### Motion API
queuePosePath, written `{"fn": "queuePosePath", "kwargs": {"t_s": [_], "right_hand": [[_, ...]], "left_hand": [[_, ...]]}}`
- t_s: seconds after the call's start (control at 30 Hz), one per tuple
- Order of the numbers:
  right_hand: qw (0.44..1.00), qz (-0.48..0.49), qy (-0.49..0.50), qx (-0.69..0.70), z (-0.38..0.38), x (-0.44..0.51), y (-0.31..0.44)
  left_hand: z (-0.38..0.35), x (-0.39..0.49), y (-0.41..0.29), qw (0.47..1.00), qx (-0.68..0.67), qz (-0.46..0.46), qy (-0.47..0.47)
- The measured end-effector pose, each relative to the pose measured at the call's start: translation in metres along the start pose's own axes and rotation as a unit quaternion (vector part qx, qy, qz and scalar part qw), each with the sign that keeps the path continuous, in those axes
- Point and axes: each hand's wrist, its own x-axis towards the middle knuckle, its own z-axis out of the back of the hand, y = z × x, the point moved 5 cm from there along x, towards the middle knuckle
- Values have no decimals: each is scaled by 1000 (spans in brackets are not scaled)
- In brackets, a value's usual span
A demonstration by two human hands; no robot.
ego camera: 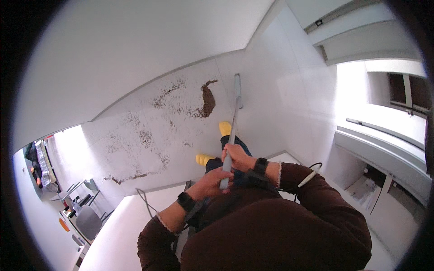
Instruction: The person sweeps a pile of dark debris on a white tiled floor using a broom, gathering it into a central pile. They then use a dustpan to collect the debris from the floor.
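Note:
Both my hands grip the pale grey handle of a long floor-cleaning tool [235, 125], a broom or squeegee. My left hand [212, 183] is wrapped around its upper end, close to my body. My right hand [237, 156] holds it a little farther down. The tool's narrow, light-coloured head [238, 88] rests on the pale tiled floor [271, 98]. Just left of the head, apart from it, lies a curved heap of brown, crumbly debris [208, 101]. Thinner brown crumbs [145, 137] are scattered farther left.
My feet, in yellow footwear [204, 159], stand near the debris. A white wall or panel [135, 50] borders the floor ahead. At the left are a grey chair [89, 222] and a table. Open cabinets [369, 186] line the right side.

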Motion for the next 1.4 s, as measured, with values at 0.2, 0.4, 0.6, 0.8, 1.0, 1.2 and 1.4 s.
{"fn": "queuePosePath", "kwargs": {"t_s": [0.2, 0.4, 0.6, 0.8, 1.0, 1.2, 1.4], "right_hand": [[986, 76, 32, -148, 83, 39, -19], [985, -151, 38, 75, 135, 90, -79], [876, -445, 132, 134, 111, 110, -133], [809, -532, 132, 211, 17, 81, -121], [808, -517, 103, 263, -40, 89, -73], [813, -473, 36, 339, -9, 57, -12], [867, -454, 113, 172, 28, 75, -40]], "left_hand": [[-16, 60, -55, 972, 159, -162, 59], [3, 142, -76, 971, -238, 9, -14], [28, 159, -62, 921, -375, -61, -84], [48, 92, -6, 868, -481, -96, -78], [56, 18, -6, 895, -434, -97, -21], [26, -1, 3, 952, -281, -115, 36], [37, 58, -8, 942, -244, -229, 6]]}}
